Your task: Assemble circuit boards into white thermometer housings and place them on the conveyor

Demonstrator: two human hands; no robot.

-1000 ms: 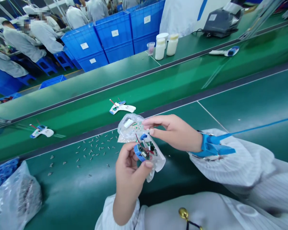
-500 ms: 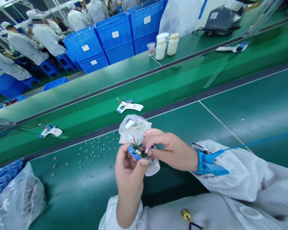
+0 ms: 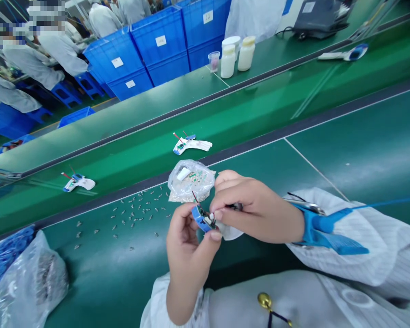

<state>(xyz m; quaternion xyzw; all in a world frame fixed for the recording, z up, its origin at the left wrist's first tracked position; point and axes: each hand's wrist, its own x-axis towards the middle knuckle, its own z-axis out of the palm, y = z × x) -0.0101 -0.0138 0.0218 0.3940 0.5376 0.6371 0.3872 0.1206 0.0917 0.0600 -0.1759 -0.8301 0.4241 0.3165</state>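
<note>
- Well, a green bench mat fills the lower view, and a dark raised edge runs behind the hands at 12 o'clock.
- A small circuit board with a blue plastic end and a red wire sits between both hands, at the centre of the view. A whitish plastic piece shows just past it at 4 o'clock.
- The left hand has its fingers curled closed around the board, with the thumb pressed on top.
- The right hand, wearing a blue wrist strap, is nearly closed, its fingertips pinching the board's far side; the exact contact is partly hidden.
- A clear bag of boards lies just beside the hands at 11 o'clock.
- Small metal parts are scattered at 9 o'clock, and a plastic bag of grey parts sits near the mat's edge at 8 o'clock.
- Past the edge, a green belt carries two assembled units at 12 and 10 o'clock.
- Blue crates and co-workers in white smocks stand far off at 11 o'clock.
</note>
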